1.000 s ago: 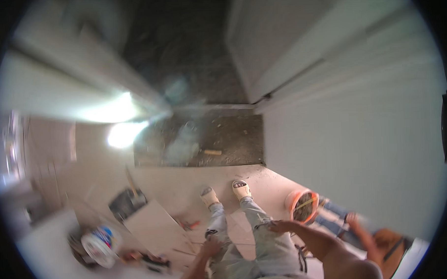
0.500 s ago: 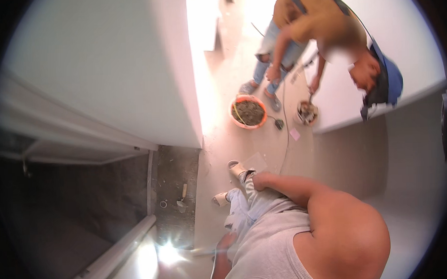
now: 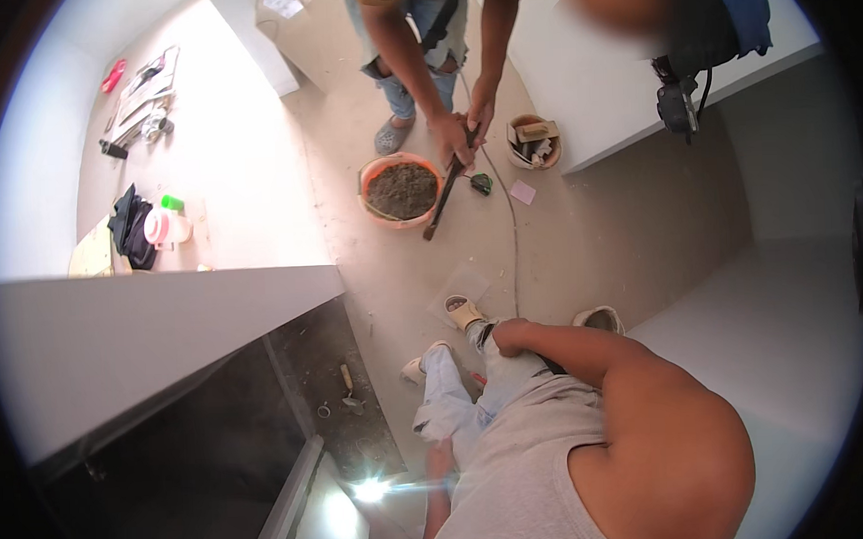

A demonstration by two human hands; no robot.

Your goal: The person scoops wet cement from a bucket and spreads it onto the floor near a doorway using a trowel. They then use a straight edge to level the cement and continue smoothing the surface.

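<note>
My right hand rests on my right knee, its fingers mostly hidden. On the left, my other hand, my left hand, lies against my left leg with its fingers out of clear sight. Neither shows anything held. Ahead of me, a co-worker bends forward, with both hands around a long dark tool that slants down beside a pinkish-orange bucket of dark, crumbly mortar-like material. A trowel lies on a dark floor strip to my left, near a small ring.
Right of the co-worker stands a bucket of scraps. A cable runs along the floor past a pink square. A light glares at lower left. Beyond the low wall are a pink-white jug and black cloth.
My view has shifted, showing more area beyond the wall at left. The co-worker has come forward and now has both hands on the long dark tool. My hands stay at my legs.
</note>
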